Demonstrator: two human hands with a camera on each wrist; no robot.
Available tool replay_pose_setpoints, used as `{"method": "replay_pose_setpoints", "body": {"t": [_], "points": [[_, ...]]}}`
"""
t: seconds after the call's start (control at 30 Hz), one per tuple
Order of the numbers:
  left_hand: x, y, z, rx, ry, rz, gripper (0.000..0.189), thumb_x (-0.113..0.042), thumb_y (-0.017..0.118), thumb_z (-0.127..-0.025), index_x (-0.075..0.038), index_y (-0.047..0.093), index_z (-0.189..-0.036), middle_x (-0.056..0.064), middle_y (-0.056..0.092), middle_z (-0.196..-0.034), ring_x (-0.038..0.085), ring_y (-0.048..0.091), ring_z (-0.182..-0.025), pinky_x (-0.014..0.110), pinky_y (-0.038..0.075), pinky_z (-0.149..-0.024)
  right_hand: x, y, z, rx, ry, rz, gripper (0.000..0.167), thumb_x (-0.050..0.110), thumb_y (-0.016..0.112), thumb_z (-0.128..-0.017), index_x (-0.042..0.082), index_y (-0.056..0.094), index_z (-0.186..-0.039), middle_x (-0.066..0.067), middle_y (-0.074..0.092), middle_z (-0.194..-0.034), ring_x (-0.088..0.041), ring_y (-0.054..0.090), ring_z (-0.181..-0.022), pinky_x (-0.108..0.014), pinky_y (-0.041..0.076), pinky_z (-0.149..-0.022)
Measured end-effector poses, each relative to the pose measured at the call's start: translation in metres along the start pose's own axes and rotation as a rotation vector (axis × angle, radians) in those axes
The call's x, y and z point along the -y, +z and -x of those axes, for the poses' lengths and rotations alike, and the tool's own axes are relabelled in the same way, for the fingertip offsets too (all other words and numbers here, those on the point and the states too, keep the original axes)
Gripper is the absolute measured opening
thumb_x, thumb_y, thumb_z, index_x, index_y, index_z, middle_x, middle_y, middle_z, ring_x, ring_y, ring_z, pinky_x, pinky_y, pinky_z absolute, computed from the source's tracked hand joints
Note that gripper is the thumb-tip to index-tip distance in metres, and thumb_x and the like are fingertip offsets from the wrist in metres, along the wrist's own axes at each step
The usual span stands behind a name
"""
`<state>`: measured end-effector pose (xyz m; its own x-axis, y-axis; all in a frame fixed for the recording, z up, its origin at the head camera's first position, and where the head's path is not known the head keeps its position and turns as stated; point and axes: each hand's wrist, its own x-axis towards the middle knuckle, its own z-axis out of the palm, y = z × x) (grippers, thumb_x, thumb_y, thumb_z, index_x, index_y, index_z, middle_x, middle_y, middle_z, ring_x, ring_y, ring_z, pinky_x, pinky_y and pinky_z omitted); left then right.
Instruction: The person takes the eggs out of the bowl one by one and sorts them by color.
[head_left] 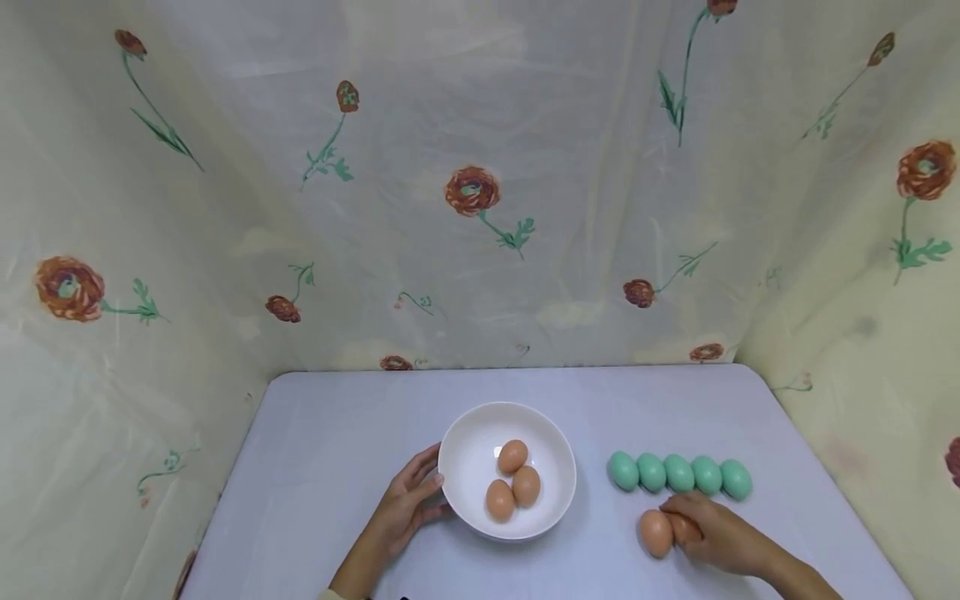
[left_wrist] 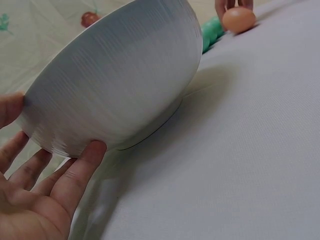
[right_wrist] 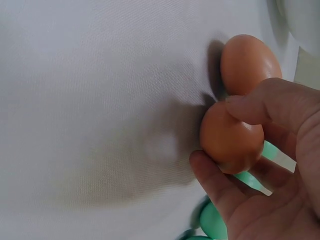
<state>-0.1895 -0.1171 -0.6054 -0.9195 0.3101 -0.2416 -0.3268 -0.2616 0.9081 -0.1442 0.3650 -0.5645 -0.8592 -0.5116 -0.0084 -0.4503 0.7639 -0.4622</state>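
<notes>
A white bowl (head_left: 556, 500) stands on the table with 3 brown eggs (head_left: 513, 457) inside. At its left side, my left hand (head_left: 406, 508) holds the bowl, with the thumb by the rim and the fingers against the outer wall (left_wrist: 125, 75). My right hand (head_left: 716, 533) grips another brown egg (right_wrist: 231, 137) between thumb and fingers, close to the tabletop. Beside that egg, on the side toward the bowl, lies one more brown egg (head_left: 656, 533); the two look to be touching. The palm and fingers partly cover the gripped egg in the head view.
Several green eggs (head_left: 679, 473) lie in a row just beyond my right hand. The table (head_left: 337, 433) has a pale cover and rounded far corners. Flower-patterned curtains (head_left: 555, 275) hang behind it and at both sides.
</notes>
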Motion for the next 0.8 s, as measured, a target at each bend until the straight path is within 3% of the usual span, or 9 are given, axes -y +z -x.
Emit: {"method": "replay_pose_setpoints", "body": {"t": [0.23, 0.43, 0.63, 0.8], "points": [[0.002, 0.0, -0.001, -0.003, -0.005, 0.002, 0.064, -0.018, 0.063, -0.098, -0.015, 0.035, -0.155, 0.018, 0.027, -0.163, 0.027, 0.059, -0.127, 0.053, 0.056, -0.097, 0.004, -0.012, -0.001, -0.024, -0.02, 0.014, 0.047, 0.017, 0.083, -0.077, 0.002, 0.066, -0.118, -0.013, 0.066, -0.116, -0.017, 0.062, -0.107, -0.026, 0.055, -0.084], [0.002, -0.001, -0.001, 0.005, 0.002, 0.001, 0.063, -0.019, 0.062, -0.098, -0.015, 0.035, -0.155, 0.019, 0.026, -0.164, 0.026, 0.059, -0.127, 0.054, 0.056, -0.096, 0.022, -0.034, -0.011, 0.016, -0.023, -0.074, 0.033, 0.014, 0.074, -0.088, -0.002, 0.065, -0.116, -0.016, 0.066, -0.112, -0.007, 0.06, -0.096, -0.028, 0.056, -0.073], [0.0, -0.001, -0.001, 0.016, 0.008, -0.01, 0.063, -0.019, 0.062, -0.099, -0.014, 0.035, -0.155, 0.019, 0.026, -0.163, 0.028, 0.059, -0.127, 0.055, 0.055, -0.097, 0.061, -0.051, -0.042, 0.119, 0.088, -0.154, 0.035, 0.022, 0.069, -0.094, 0.002, 0.064, -0.122, -0.015, 0.067, -0.119, -0.027, 0.068, -0.096, -0.033, 0.06, -0.078], [0.0, -0.001, 0.0, 0.003, -0.002, 0.0, 0.063, -0.021, 0.064, -0.098, -0.016, 0.036, -0.154, 0.018, 0.028, -0.163, 0.027, 0.059, -0.127, 0.055, 0.056, -0.097, 0.09, -0.051, -0.076, 0.119, 0.07, -0.227, 0.034, 0.024, 0.065, -0.097, 0.003, 0.063, -0.124, -0.017, 0.067, -0.121, -0.026, 0.07, -0.096, -0.027, 0.061, -0.075]]}}
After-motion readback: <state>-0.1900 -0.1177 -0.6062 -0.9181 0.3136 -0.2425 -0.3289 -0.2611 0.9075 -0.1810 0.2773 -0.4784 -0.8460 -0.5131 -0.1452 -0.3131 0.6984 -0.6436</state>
